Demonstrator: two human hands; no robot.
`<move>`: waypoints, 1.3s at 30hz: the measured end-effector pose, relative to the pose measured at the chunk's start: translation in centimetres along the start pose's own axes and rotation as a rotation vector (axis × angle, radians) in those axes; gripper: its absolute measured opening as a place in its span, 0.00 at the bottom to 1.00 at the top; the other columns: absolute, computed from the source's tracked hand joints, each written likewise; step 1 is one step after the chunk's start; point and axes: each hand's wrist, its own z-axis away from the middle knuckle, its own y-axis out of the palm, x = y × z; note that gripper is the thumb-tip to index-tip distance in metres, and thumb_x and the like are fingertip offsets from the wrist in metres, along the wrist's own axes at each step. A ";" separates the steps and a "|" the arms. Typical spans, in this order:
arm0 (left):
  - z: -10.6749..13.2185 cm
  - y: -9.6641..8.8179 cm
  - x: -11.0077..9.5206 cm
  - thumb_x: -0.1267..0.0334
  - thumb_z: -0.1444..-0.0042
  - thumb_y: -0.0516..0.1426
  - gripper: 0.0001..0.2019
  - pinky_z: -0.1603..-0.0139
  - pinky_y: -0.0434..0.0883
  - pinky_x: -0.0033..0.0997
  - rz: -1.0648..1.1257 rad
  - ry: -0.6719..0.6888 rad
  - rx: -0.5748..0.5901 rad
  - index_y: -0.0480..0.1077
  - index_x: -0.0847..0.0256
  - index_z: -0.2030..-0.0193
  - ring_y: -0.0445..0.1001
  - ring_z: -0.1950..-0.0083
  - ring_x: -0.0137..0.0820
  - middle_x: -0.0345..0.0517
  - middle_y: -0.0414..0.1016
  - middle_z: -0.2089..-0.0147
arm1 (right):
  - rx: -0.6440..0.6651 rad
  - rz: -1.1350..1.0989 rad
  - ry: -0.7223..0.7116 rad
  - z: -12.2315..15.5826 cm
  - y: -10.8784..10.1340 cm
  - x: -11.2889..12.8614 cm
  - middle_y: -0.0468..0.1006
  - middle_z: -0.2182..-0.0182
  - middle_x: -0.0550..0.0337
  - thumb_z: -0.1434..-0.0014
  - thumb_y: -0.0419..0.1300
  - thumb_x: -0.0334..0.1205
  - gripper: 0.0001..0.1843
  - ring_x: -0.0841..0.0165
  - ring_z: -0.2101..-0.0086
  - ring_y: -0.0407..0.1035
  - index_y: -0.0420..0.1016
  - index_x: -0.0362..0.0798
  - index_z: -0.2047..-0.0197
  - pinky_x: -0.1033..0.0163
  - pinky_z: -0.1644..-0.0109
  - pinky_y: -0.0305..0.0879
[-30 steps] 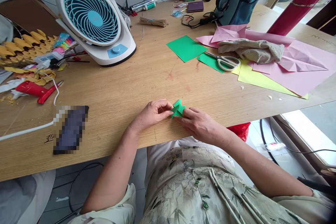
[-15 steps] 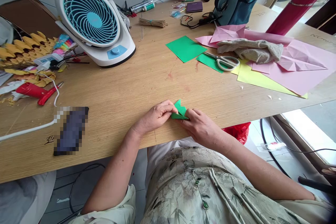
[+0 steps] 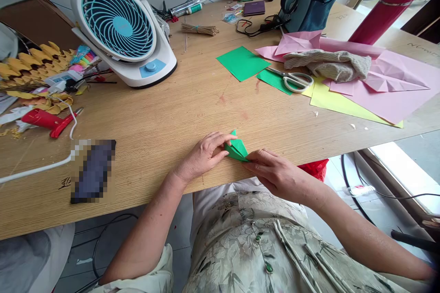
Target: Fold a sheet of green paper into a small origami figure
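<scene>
A small folded piece of green paper lies between my hands near the table's front edge. My left hand grips its left side, thumb low and fingers reaching over the top. At the pointed right end, my right hand pinches the tip between thumb and fingers. Farther back, a flat green sheet rests on the wood, with another green sheet partly under the scissors.
Pink paper, yellow paper and a grey cloth glove lie at right, near a red flask. A fan stands back left. A red glue gun and a blurred-out phone are at left.
My right hand has shifted right and slightly down, towards the paper's pointed end. My left fingers have spread over the paper, and more of its folded face shows.
</scene>
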 end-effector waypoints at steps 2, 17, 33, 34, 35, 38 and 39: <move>0.2 0.1 -0.2 0.74 0.36 0.58 0.15 0.47 0.75 0.37 -0.032 0.005 -0.035 0.72 0.58 0.44 0.76 0.51 0.33 0.45 0.78 0.52 | -0.006 0.001 -0.025 0.3 -0.1 -0.1 0.75 0.52 0.40 0.31 0.51 0.27 0.15 0.58 0.55 0.72 0.77 0.37 0.48 0.52 0.53 0.76; 3.3 2.2 -2.5 0.73 0.30 0.49 0.23 0.34 0.71 0.45 -0.489 0.106 -0.040 0.59 0.66 0.29 0.71 0.33 0.40 0.58 0.73 0.35 | 0.011 -0.110 0.006 1.4 -0.5 -0.9 0.72 0.47 0.41 0.30 0.49 0.27 0.13 0.61 0.53 0.76 0.72 0.42 0.49 0.56 0.52 0.78; 4.4 3.7 -4.6 0.32 0.36 0.45 0.47 0.25 0.52 0.55 -0.625 -0.069 0.161 0.46 0.67 0.22 0.47 0.21 0.52 0.64 0.49 0.22 | -0.029 -0.052 0.002 0.8 -0.4 -2.1 0.78 0.48 0.42 0.31 0.54 0.30 0.13 0.57 0.48 0.73 0.78 0.45 0.49 0.45 0.46 0.72; 4.2 3.6 -4.7 0.32 0.36 0.44 0.47 0.25 0.51 0.54 -0.622 -0.072 0.167 0.45 0.68 0.22 0.47 0.21 0.51 0.63 0.50 0.22 | -0.026 -0.056 0.011 0.8 -0.5 -2.2 0.78 0.47 0.43 0.31 0.54 0.29 0.14 0.57 0.48 0.72 0.77 0.46 0.48 0.45 0.45 0.72; 4.1 3.6 -4.7 0.32 0.36 0.44 0.48 0.24 0.50 0.54 -0.619 -0.075 0.176 0.44 0.68 0.21 0.47 0.21 0.50 0.63 0.50 0.22 | -0.028 -0.071 0.015 0.8 -0.5 -2.3 0.79 0.47 0.44 0.31 0.54 0.29 0.15 0.57 0.47 0.72 0.76 0.46 0.46 0.46 0.45 0.72; 3.4 3.5 -4.8 0.33 0.35 0.44 0.48 0.24 0.49 0.53 -0.611 -0.087 0.204 0.43 0.70 0.22 0.48 0.21 0.49 0.64 0.49 0.21 | -0.042 -0.123 0.011 0.8 -0.4 -2.7 0.80 0.47 0.45 0.30 0.52 0.28 0.19 0.59 0.47 0.73 0.72 0.46 0.39 0.50 0.44 0.73; 3.2 3.5 -4.9 0.33 0.35 0.44 0.48 0.24 0.49 0.53 -0.609 -0.092 0.209 0.43 0.71 0.22 0.48 0.21 0.49 0.64 0.48 0.21 | -0.046 -0.130 0.005 0.8 -0.4 -2.8 0.80 0.47 0.45 0.30 0.51 0.28 0.20 0.59 0.47 0.73 0.71 0.46 0.38 0.50 0.45 0.73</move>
